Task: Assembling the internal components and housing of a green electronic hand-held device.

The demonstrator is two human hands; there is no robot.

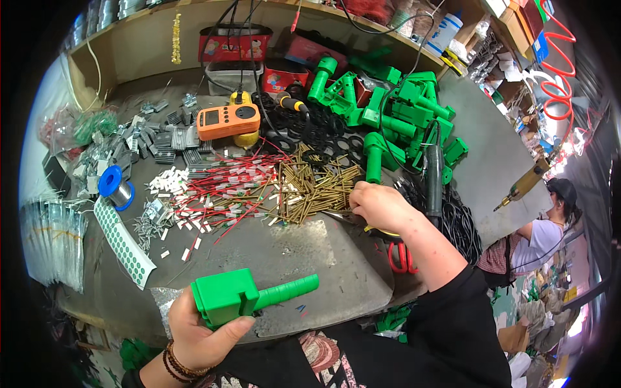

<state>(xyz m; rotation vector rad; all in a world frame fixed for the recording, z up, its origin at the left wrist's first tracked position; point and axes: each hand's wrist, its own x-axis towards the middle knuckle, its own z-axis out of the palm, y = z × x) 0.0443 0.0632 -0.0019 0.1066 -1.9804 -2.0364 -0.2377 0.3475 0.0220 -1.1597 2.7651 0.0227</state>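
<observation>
My left hand [208, 331] is wrapped around a green plastic tool housing [226, 294], a boxy body with a ribbed round handle [288, 291] pointing right. It is held just above the near edge of the bench. My right hand [381, 205] is at the right edge of a heap of long brass-coloured screws [314, 191], its fingers drawn together. What they pinch, if anything, is hidden. Partly under that hand lies a pair of pliers with yellow-and-black grips [381, 233]. Left of the screws spread red wires with white connectors [226, 184].
Green housings [401, 116] are piled at the back right. An orange multimeter [228, 121] stands before red boxes. Solder wire [116, 187] and a sticker strip [123, 240] lie left. A powered screwdriver [524, 184] hangs right; a person [543, 236] sits beyond.
</observation>
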